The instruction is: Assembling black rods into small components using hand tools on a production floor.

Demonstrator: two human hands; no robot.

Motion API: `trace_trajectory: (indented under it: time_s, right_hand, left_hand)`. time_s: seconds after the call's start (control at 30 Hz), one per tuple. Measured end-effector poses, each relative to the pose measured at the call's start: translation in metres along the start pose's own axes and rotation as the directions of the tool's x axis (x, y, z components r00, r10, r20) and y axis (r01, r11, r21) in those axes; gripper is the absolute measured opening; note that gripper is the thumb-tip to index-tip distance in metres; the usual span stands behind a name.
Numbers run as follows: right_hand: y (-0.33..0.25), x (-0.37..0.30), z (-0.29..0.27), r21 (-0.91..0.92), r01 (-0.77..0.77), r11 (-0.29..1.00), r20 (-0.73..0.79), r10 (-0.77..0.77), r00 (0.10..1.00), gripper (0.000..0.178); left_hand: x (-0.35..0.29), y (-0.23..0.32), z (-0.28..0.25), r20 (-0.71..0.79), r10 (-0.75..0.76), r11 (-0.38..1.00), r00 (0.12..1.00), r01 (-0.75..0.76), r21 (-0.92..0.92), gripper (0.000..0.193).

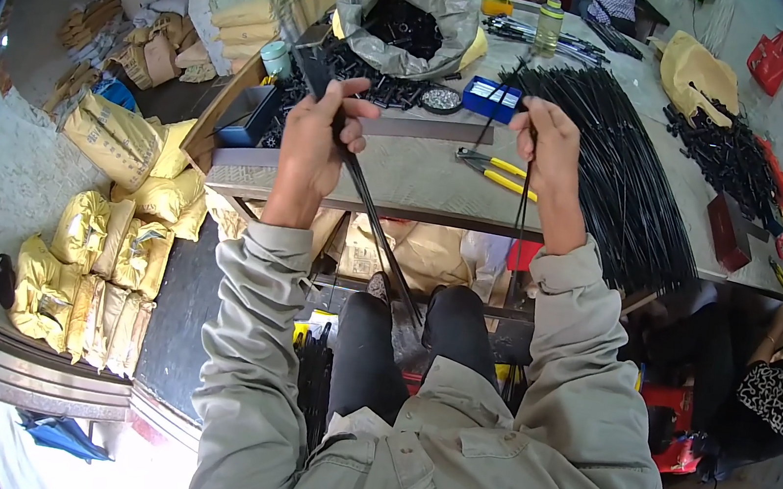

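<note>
My left hand (313, 150) is closed around a bundle of thin black rods (376, 226), which slants down over the table's front edge; its upper end is blurred. In my right hand (553, 159), raised above the table, fingertips pinch one or more thin black rods (522, 212); I cannot tell how many. Between my hands, pliers with yellow handles (505, 169) lie on the table (411, 173). Beyond them sits a blue box (492, 99) with white pieces in it. A large pile of long black rods (619, 166) lies right of my right hand.
A grey-lined sack (352, 17) of black parts stands at the back, beside a round dish of small pale pieces (441, 100). There is a bottle (549, 28) farther back. Yellow sacks (114, 139) are stacked at left. Other people (782, 395) sit at right and across the table.
</note>
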State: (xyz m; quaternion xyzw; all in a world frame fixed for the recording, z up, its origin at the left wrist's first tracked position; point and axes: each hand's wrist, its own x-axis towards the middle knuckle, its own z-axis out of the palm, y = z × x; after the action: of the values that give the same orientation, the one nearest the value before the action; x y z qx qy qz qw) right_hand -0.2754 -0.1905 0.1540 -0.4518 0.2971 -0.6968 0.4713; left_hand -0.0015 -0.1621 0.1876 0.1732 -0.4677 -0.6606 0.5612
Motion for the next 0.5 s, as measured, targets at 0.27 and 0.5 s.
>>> trace_trajectory:
  time_s: [0.27,0.5]
  right_hand:
    - [0.004,-0.044,0.07,-0.285,-0.032,0.958,0.252,0.107,0.962,0.019]
    - [0.026,-0.077,0.062,-0.586,0.457,0.669,0.292,-0.352,0.889,0.021]
  left_hand:
    - [0.014,-0.052,0.046,-0.215,0.044,0.992,0.976,-0.016,0.128,0.033]
    - [0.012,-0.047,0.054,-0.09,-0.019,0.984,0.996,0.003,-0.176,0.03]
